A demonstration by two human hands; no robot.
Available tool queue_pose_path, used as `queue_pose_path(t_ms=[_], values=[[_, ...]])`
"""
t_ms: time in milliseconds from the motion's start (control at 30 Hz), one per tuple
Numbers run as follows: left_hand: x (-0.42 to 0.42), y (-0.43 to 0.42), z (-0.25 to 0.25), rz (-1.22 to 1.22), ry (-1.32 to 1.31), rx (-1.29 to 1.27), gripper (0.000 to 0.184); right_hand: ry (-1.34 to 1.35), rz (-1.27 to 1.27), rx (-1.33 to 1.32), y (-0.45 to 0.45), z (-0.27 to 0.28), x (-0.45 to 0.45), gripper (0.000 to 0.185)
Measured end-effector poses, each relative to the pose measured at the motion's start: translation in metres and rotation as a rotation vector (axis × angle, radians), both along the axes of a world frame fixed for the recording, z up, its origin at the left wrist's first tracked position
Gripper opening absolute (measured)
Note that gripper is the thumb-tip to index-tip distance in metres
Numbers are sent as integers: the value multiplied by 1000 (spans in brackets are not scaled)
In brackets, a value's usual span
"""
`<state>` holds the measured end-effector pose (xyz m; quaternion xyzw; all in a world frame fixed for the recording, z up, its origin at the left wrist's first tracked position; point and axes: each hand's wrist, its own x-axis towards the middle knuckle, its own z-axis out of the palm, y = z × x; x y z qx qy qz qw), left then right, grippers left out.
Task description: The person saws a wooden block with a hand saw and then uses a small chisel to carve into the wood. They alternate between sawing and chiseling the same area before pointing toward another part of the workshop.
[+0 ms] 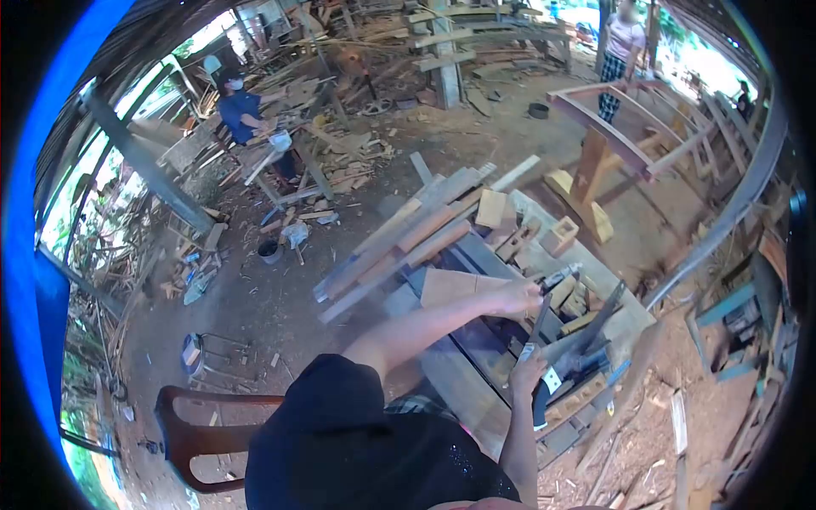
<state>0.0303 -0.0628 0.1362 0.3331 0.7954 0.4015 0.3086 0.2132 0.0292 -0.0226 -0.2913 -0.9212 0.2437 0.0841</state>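
Note:
My left hand [515, 299] is stretched over the workbench, its fingers curled by a slim metallic tool [561, 275]; whether it grips that tool is too small to tell. Nearer my body, my right hand [528, 372] is closed around something dark with a light part, which I cannot make out. A white and black object [552, 380] lies just right of that hand. Between and beyond the hands, wood blocks and tools fill a tray on the bench [467, 382]. A flat brown board [450, 287] lies under my left forearm.
Long planks [408, 234] extend from the bench's far left side. A brown chair [170, 433] is at lower left. One person [238, 110] sits at a table at upper left; another [623, 42] stands behind a wooden frame [603, 127] at upper right. Scrap wood litters the ground.

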Motion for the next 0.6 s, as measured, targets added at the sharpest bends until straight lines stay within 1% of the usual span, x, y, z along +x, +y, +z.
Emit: queue_pose_path(t_ms=[33,67,100,167,200,233,267,300,333,367,400,433,467,500,533,567,600], values=[[3,-5,-3,87,-45,98,46,11,11,6,0,3,0,53],[-1,-11,-4,79,-38,73,51,-31,26,3,0,5,1,55],[-2,-24,9,88,-27,80,51,-75,41,1,0,9,1,57],[-1,-62,49,88,-29,127,56,-61,58,31,2,3,1,58],[-15,-80,44,207,77,-4,57,-75,73,27,3,2,2,58],[-40,-103,27,322,181,-137,58,-91,84,22,4,2,2,58],[-85,-138,7,217,378,-30,61,-87,82,24,4,4,2,58],[-65,-147,81,568,181,-3,62,-83,85,3,4,10,6,58],[-43,-175,142,570,-6,122,76,-78,87,-18,4,13,9,58],[-122,-221,83,942,120,-185,71,-80,84,-17,5,12,12,58],[-143,-253,89,1174,273,-237,58,-36,93,-28,5,10,15,56],[-210,-320,55,1137,148,-256,54,7,101,-39,6,9,18,54],[-196,-334,94,1314,299,-292,50,6,99,-38,7,5,19,54],[-203,-363,103,1431,409,-195,73,37,106,-44,9,0,21,51],[-165,-350,151,1592,420,-316,73,67,114,-50,10,-3,25,48],[-153,-353,172,1710,299,-229,69,67,116,-50,10,-2,26,48],[-185,-390,153,1774,337,-269,67,76,97,-61,8,4,31,47]])
